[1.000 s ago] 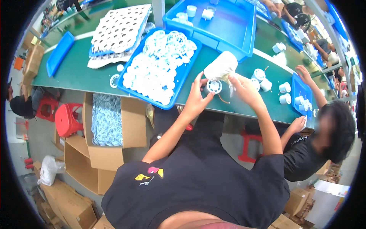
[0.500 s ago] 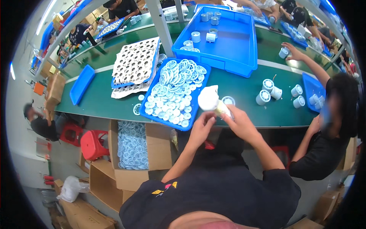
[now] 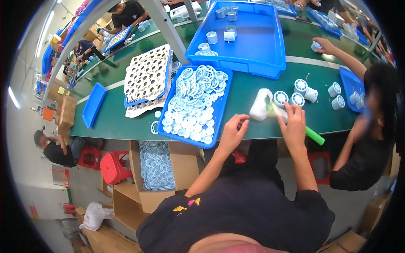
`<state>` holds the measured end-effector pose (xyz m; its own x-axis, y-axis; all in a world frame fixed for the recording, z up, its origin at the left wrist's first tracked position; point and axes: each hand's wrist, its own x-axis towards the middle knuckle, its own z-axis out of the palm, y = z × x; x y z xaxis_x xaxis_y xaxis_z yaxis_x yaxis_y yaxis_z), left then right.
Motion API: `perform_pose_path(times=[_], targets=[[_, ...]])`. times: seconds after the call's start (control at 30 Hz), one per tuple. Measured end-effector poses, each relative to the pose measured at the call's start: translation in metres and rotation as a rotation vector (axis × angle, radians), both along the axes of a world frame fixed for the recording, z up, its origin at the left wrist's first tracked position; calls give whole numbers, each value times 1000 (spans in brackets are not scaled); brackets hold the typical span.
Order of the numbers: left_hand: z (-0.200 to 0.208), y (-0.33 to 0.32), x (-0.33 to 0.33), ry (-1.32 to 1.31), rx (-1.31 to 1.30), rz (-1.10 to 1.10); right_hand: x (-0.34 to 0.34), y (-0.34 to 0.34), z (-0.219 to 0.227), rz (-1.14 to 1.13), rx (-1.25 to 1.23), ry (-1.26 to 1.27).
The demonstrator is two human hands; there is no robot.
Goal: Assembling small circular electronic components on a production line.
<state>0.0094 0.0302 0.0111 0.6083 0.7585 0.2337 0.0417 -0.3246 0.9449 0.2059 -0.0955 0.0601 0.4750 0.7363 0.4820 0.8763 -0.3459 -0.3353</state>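
A hammer with a bulky white-wrapped head (image 3: 261, 104) and a green grip (image 3: 315, 136) lies slanting across the table in front of me. My right hand (image 3: 294, 126) is over its handle, thumb on one side and fingers on the other. Just beyond the fingertips, a pale blue spool (image 3: 280, 98) stands beside another spool (image 3: 297, 99) and a few more. My left hand (image 3: 233, 131) hovers at the table's front edge, fingers bent and apart, holding nothing. Left of it, a blue tray (image 3: 217, 135) holds many pale blue rings and small round discs.
A large blue bin (image 3: 257, 69) with several spools stands behind the tray. Stacked white hole-patterned sheets (image 3: 147, 76) lie left. Below the table, a carton (image 3: 184, 162) borders loose rings (image 3: 156, 166). At right, a co-worker's hand (image 3: 325, 45) grasps a spool near a small blue tray (image 3: 348, 80).
The hammer has come down from between my hands onto the table, its head now right of before. My right hand moved right with it. One spool now stands closer to the group.
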Motion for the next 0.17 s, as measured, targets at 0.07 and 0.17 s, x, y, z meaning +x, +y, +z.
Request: perform_pose_path(times=[0.07,0.17], targets=[[-6,4,3,10,50,57,-1,18,26,129,148,35],[-4,0,3,71,136,14,-2,92,74,426,95,383]])
